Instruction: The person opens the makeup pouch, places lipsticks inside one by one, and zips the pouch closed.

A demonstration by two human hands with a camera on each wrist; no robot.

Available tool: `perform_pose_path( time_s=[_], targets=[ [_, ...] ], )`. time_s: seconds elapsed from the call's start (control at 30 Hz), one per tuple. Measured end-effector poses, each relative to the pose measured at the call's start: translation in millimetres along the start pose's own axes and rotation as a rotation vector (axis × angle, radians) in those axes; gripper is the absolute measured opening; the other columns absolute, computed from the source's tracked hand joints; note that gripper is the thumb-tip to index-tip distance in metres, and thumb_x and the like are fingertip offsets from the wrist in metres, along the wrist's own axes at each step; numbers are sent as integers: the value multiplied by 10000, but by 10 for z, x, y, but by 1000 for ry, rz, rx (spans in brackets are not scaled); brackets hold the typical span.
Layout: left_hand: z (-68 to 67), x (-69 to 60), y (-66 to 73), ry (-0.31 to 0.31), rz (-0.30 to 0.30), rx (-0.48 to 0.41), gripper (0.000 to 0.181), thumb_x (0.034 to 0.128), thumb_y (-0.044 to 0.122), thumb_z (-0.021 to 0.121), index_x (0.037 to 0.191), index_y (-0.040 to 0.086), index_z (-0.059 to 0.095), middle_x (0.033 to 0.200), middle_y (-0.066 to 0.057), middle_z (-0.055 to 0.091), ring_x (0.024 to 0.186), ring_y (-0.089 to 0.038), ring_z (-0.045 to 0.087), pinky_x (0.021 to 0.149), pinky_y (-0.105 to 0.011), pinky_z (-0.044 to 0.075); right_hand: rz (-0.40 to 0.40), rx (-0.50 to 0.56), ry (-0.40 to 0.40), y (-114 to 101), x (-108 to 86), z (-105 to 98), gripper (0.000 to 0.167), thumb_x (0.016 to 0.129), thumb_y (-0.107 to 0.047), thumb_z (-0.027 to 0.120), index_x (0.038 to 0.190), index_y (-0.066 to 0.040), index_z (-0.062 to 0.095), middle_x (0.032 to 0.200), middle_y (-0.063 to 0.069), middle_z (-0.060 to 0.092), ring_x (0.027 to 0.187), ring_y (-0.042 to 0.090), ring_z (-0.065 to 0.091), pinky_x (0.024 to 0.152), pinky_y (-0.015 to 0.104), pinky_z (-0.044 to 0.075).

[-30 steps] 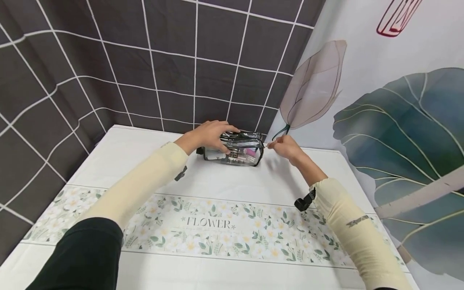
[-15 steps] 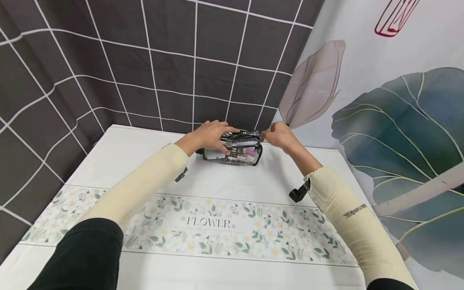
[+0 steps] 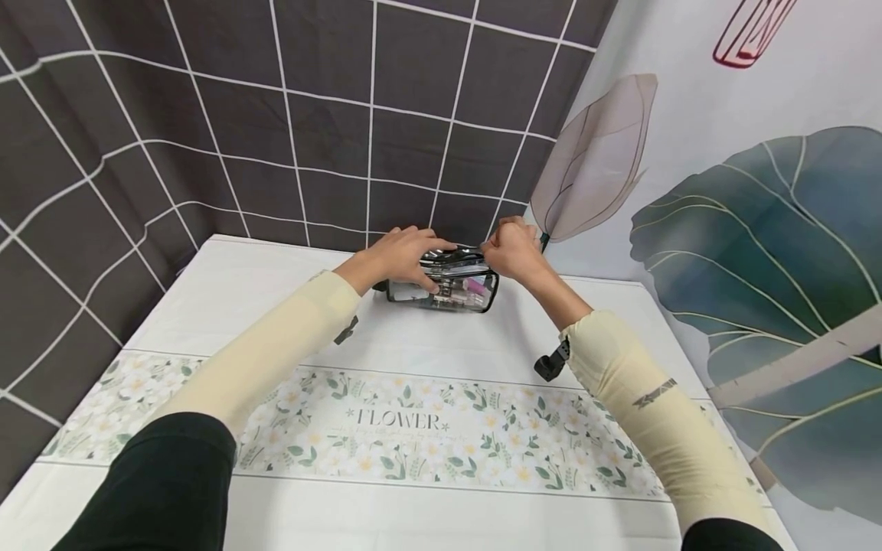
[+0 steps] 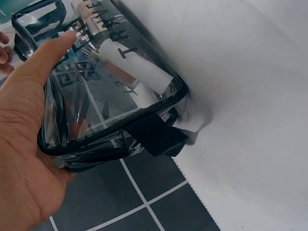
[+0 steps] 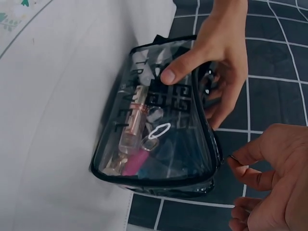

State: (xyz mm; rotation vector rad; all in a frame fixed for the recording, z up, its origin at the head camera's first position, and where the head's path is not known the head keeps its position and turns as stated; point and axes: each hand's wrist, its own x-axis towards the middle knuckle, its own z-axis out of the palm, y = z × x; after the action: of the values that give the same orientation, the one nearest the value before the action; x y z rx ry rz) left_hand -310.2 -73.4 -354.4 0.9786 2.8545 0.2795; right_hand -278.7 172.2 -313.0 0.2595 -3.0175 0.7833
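Note:
A clear toiletry pouch (image 3: 451, 293) with black piping stands at the back of the white table, with "TRAVEL" lettered on its front. Through its plastic I see a white tube (image 4: 134, 65), a pinkish bottle (image 5: 134, 120) and a bright pink item (image 5: 136, 162). My left hand (image 3: 400, 256) grips the pouch's top left part, thumb on the front and fingers behind. At the top right edge, my right hand (image 3: 513, 249) has thumb and forefinger pinched together on a small dark zipper pull (image 5: 234, 157), mostly hidden by the fingertips.
Close behind the pouch hangs a dark curtain (image 3: 331, 138) with a white grid. The white table cover (image 3: 386, 344) carries a floral band reading "FLOWER". A wall hanging with leaf prints (image 3: 758, 252) borders the right side.
My right hand has moved left and a little upward, from beside the pouch's right end to its top edge. My left hand and the pouch have stayed nearly still.

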Motion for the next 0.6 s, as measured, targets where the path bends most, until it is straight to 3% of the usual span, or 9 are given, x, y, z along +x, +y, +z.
perform_pose_path(
  time_s=[0.17,0.6],
  targets=[
    [-9,9,-11,10,11,-8,986,907,612,908,1745,371,447,1749,-86,489,1540,-380,515,1220,-608,444,0,-19,9,-58,-15,39,456,1092,-198,547,650,-142,449,1756,211,462,1668,487,299,1287,693,316],
    [-4,9,-13,27,15,3,1019,877,632,921,1743,382,444,1699,-66,529,1467,-359,544,1159,-579,462,-31,4,33,6,-13,75,506,1111,-194,569,623,-141,444,1690,256,546,1693,458,313,1324,785,252]
  ],
)
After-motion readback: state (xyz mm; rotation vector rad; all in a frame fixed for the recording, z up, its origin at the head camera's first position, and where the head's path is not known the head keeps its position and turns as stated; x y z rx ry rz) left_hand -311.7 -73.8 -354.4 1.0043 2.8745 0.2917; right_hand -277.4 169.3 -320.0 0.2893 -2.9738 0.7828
